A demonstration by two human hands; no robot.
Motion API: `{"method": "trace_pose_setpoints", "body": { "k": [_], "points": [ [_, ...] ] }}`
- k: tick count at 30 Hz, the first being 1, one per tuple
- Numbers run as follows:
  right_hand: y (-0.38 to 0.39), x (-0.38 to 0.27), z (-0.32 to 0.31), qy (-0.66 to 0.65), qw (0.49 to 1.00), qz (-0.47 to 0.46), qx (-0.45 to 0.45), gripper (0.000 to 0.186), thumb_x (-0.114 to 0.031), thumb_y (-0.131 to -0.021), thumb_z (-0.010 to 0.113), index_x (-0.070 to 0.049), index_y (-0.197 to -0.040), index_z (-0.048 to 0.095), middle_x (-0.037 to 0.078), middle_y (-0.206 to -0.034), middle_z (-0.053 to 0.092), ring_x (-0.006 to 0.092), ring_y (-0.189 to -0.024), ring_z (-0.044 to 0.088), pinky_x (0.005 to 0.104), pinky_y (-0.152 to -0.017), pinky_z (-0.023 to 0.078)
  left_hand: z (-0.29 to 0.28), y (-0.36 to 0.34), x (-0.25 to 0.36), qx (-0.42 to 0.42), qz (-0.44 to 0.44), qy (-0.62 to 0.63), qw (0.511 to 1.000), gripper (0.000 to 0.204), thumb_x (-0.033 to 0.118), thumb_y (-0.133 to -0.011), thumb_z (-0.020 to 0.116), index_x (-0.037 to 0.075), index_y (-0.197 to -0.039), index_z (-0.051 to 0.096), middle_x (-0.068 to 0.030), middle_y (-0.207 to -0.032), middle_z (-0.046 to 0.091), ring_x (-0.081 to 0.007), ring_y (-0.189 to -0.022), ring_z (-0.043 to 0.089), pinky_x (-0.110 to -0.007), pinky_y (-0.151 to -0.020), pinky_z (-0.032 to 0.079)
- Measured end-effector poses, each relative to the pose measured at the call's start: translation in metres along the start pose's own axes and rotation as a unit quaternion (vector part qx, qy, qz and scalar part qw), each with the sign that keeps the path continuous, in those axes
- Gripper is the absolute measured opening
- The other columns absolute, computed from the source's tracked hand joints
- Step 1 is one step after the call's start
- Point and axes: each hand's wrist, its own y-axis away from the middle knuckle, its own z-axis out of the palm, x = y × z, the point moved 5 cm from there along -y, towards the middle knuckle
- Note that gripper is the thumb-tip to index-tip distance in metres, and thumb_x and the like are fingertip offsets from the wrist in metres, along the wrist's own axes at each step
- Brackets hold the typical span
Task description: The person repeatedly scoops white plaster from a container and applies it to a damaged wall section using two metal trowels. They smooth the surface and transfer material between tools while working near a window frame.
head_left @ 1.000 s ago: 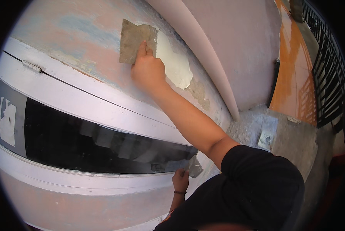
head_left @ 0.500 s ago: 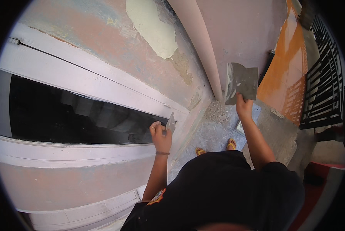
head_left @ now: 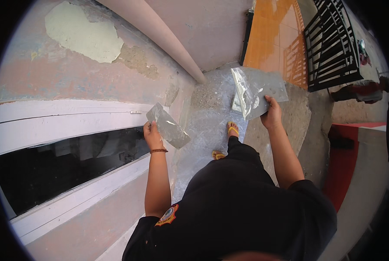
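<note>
My left hand (head_left: 153, 135) grips a flat grey metal scraper (head_left: 169, 127), held near the right end of the white window frame (head_left: 51, 112). My right hand (head_left: 270, 112) holds a wide grey putty blade (head_left: 272, 85) out over the floor, with a band of cream putty along its left part; what lies just beneath it is partly hidden. Up on the pink, mottled wall (head_left: 25, 78) is a large cream patch (head_left: 83, 32) beside bare, flaking plaster (head_left: 138, 61).
A pink pipe (head_left: 159, 39) runs along the wall's corner. The speckled floor (head_left: 203, 108) holds my feet in yellow sandals (head_left: 232, 129). An orange tiled surface (head_left: 268, 35), black railing (head_left: 331, 48) and red-edged step (head_left: 342, 165) are at right. A person (head_left: 359, 91) is at far right.
My right hand has left the wall with its blade and swung right over the floor. The left hand's scraper has risen and turned flat. The view has turned; one foot has stepped forward.
</note>
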Motion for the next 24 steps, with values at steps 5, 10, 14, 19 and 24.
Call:
{"method": "trace_pose_setpoints", "body": {
  "k": [5,10,14,19,24],
  "points": [
    [0.04,-0.018,-0.017,0.262,0.962,-0.071,-0.02,0.025,-0.007,-0.083,0.063,0.007,-0.103,0.064,0.011,-0.092,0.068,0.0209,-0.082,0.065,0.0365,-0.073,0.052,0.037,-0.006,-0.036,-0.183,-0.096,0.109,0.972,0.021,0.008,-0.094,0.063,-0.002,-0.112,0.063,-0.006,-0.1,0.067,-0.015,-0.088,0.062,-0.028,-0.083,0.048],
    [0.079,-0.044,0.014,0.7,0.628,-0.295,-0.171,0.03,-0.001,-0.076,0.064,-0.004,-0.106,0.066,0.018,-0.094,0.069,0.0382,-0.09,0.066,0.0442,-0.076,0.052,0.073,0.01,-0.048,-0.251,0.064,-0.101,0.96,0.021,0.006,-0.097,0.056,-0.006,-0.114,0.057,-0.0089,-0.102,0.065,-0.0145,-0.089,0.06,-0.027,-0.082,0.047],
    [0.071,-0.021,0.032,0.76,0.559,-0.258,-0.21,0.022,-0.008,-0.078,0.065,-0.004,-0.1,0.066,0.018,-0.091,0.068,0.0384,-0.087,0.066,0.0467,-0.075,0.051,0.113,0.032,-0.051,-0.265,0.067,-0.161,0.948,0.037,0.008,-0.099,0.057,-0.009,-0.131,0.048,-0.0163,-0.112,0.066,-0.018,-0.095,0.062,-0.029,-0.086,0.049],
    [-0.01,0.041,0.025,0.764,0.518,-0.241,-0.299,0.022,-0.015,-0.081,0.065,-0.006,-0.101,0.067,0.017,-0.09,0.069,0.0378,-0.087,0.066,0.0471,-0.076,0.052,0.175,0.036,-0.066,-0.259,0.141,-0.158,0.942,0.035,0.014,-0.1,0.058,-0.007,-0.127,0.051,-0.0142,-0.097,0.068,-0.0156,-0.082,0.062,-0.029,-0.077,0.05],
    [-0.121,0.076,-0.046,0.667,0.689,-0.163,-0.233,0.023,-0.013,-0.086,0.067,-0.002,-0.106,0.066,0.019,-0.09,0.071,0.0346,-0.083,0.069,0.0406,-0.074,0.053,0.165,-0.009,-0.16,-0.135,0.057,-0.169,0.975,0.032,0.016,-0.099,0.06,-0.004,-0.124,0.054,-0.0099,-0.097,0.067,-0.0142,-0.083,0.06,-0.029,-0.075,0.048]
  ]
}}
